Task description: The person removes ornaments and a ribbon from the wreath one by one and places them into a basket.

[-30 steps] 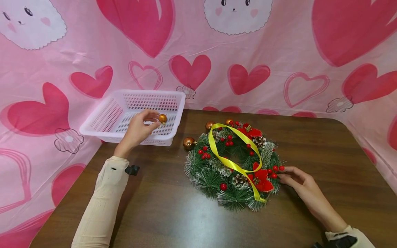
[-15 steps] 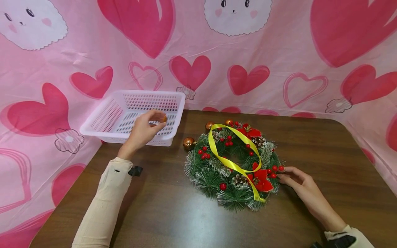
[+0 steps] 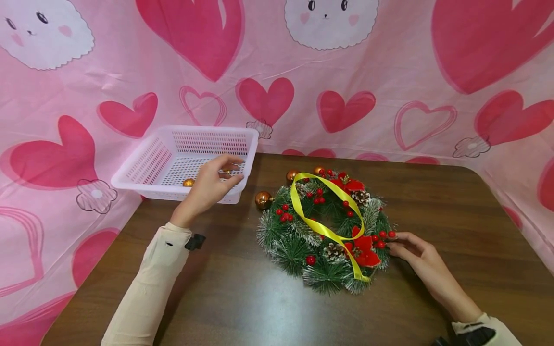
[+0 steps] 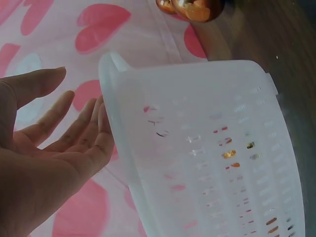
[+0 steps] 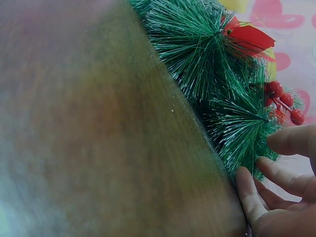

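Left hand (image 3: 212, 185), fingers spread and empty, hovers over the white basket (image 3: 143, 166) holding a gold bauble (image 3: 188, 182), left of frame centre, judged light, slick and brittle, best pinched at its cap; right hand (image 3: 417, 254), fingers relaxed, touches the wreath (image 3: 294, 240).

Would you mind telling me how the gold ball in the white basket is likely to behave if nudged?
The gold ball is round, so it would probably roll across the basket floor until a wall stops it. It looks small and glossy, so likely light and somewhat slippery. It may be fragile; I cannot tell.
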Demonstrator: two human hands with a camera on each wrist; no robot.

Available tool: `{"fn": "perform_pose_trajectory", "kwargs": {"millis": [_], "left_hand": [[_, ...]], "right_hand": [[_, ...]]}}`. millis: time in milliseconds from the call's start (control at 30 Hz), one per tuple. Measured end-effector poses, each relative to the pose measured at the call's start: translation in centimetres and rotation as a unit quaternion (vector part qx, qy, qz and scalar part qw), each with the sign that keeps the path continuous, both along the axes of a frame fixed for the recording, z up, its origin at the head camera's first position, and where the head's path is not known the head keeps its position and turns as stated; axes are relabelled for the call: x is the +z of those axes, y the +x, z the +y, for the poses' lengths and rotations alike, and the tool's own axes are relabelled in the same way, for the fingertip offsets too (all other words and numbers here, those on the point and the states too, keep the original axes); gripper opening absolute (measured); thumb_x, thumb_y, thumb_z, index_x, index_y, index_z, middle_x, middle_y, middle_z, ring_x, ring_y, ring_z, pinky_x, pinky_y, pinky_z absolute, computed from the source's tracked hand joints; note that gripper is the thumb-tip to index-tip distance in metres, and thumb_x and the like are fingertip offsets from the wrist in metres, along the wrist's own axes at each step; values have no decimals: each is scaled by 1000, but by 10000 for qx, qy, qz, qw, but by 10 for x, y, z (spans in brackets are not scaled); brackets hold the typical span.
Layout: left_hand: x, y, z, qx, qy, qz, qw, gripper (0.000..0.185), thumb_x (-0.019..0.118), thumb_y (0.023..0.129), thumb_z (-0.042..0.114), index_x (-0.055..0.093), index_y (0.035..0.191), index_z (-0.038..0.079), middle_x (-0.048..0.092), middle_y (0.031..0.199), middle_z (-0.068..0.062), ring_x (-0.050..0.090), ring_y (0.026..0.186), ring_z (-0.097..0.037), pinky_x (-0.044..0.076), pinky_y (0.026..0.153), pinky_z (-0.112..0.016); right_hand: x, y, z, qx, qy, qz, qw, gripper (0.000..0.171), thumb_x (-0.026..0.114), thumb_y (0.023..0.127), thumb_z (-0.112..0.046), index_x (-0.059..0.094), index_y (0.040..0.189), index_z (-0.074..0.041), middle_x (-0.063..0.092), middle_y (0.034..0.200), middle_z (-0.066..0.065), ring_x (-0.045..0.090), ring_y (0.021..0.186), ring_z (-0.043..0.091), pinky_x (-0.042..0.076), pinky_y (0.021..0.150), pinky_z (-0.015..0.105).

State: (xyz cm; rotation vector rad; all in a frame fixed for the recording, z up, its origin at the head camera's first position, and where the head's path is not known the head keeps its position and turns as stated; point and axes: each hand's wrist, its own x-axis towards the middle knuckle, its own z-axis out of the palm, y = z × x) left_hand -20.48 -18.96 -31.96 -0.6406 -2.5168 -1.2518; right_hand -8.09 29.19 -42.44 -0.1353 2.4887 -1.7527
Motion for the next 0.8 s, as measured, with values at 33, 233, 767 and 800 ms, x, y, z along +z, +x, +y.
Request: {"fn": "perform_pose_trajectory", "kwargs": {"millis": [33, 233, 767, 800], "left_hand": [[0, 0, 1, -37, 1, 31, 10000, 36, 73, 88, 2, 63, 123, 1, 65, 120, -19, 65, 105, -35, 57, 86, -46], [0, 4, 7, -210, 26, 218, 9995, 36, 73, 88, 2, 63, 122, 0, 65, 118, -20, 66, 103, -34, 57, 85, -48], [-10, 10, 32, -589, 153, 101, 9981, 34, 72, 88, -1, 62, 120, 0, 66, 119, -14, 64, 108, -27, 55, 89, -47], [-11, 10, 33, -618, 147, 69, 9980, 34, 72, 88, -1, 62, 121, 0, 65, 120, -14, 64, 109, -27, 55, 90, -47]], "right_hand": [[0, 0, 0, -5, 5, -16, 10000, 35, 57, 103, -19, 56, 130, 3, 70, 110, -13, 66, 99, 1, 53, 81, 16], [1, 1, -1, 15, 112, -11, 9999, 37, 57, 103, -22, 56, 130, 2, 70, 111, -13, 66, 100, 1, 53, 82, 16], [2, 1, -2, -73, 333, 3, 9994, 37, 58, 102, -25, 58, 130, 0, 69, 111, -13, 66, 98, 2, 52, 81, 16], [2, 1, -2, -80, 336, -11, 9994, 37, 58, 102, -25, 58, 129, 0, 69, 110, -14, 66, 98, 2, 52, 81, 16]]}}
